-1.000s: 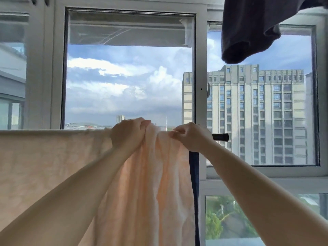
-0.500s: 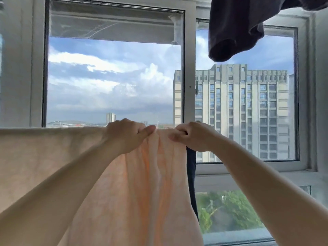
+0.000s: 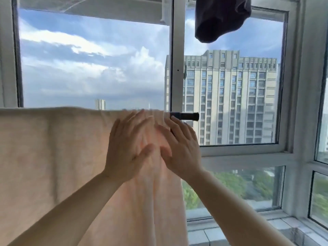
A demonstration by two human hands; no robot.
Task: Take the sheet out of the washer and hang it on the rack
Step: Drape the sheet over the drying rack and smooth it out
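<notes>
Over the rack bar [image 3: 184,115] hangs the peach sheet [image 3: 53,148], draped from the left edge of view to a bunched section near the bar's dark right end, which stands bare. Left hand [image 3: 126,148] — fingers straight and spread — lies flat against the bunched folds. Right hand [image 3: 181,148] likewise has its fingers extended, palm toward the sheet's right edge — contact cannot be confirmed through motion blur. Neither hand pinches fabric. Above right, a dark garment [image 3: 220,18] hangs before the window [image 3: 175,50].
</notes>
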